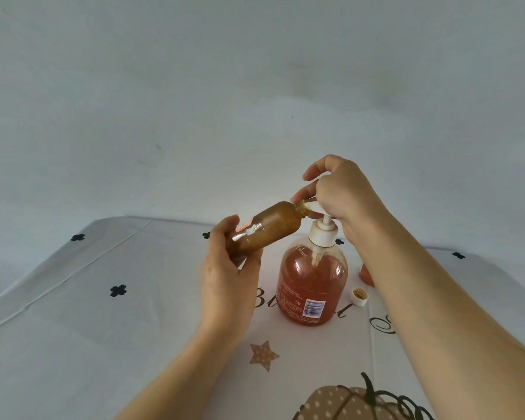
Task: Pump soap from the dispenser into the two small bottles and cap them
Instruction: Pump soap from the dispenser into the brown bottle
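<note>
Small brown bottle [264, 230], gripped tilted by the left hand [228, 274], touches the soap pump [323, 231]. The right hand [343, 192] curls round its top. Labels too blurry to read.

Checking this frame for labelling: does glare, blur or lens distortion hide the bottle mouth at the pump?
Head view: soft, even light, faint shadows; the wide-angle lens bows the table edge; small glints on the dispenser shoulder and on the brown bottle held by the left hand; the bottle mouth at the pump head looks washed out and slightly soft, partly covered by the right hand.
</note>
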`<state>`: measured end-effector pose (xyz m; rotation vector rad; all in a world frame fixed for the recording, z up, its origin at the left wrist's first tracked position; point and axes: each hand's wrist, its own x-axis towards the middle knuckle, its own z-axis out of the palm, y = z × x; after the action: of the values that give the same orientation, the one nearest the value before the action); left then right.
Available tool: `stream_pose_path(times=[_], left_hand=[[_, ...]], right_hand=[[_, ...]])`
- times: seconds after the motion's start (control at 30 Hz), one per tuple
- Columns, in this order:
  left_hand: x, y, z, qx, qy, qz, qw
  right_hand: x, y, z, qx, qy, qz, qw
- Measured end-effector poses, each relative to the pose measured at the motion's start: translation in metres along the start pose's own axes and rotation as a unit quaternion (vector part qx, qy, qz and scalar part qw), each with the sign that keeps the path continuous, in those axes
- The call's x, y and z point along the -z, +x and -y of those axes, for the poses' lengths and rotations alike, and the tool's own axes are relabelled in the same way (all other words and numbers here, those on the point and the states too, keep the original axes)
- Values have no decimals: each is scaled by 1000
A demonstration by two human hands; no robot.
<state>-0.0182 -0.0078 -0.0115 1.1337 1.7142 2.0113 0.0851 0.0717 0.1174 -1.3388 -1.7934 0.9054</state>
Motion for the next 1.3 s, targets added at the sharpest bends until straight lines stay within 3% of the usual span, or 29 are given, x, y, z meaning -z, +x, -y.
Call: stream_pose_path(times=[0.33,0.5,0.73,0.93,1.3], left_hand=[[2,-1,1,31,34,16,999],[3,-2,-1,34,42,44,998],[0,-3,1,-38,131,92,986],[0,0,3,-38,137,79,987],[4,-3,5,-34,78,79,993]], right_hand=[[-6,1,-12,-3,-33,-9,999],[-1,-2,-4,-22,25,-27,999],[5,-2,3,-34,31,6,999],[3,4,0,-28,-29,39,998],[-1,4,-10,-23,-14,27,999]])
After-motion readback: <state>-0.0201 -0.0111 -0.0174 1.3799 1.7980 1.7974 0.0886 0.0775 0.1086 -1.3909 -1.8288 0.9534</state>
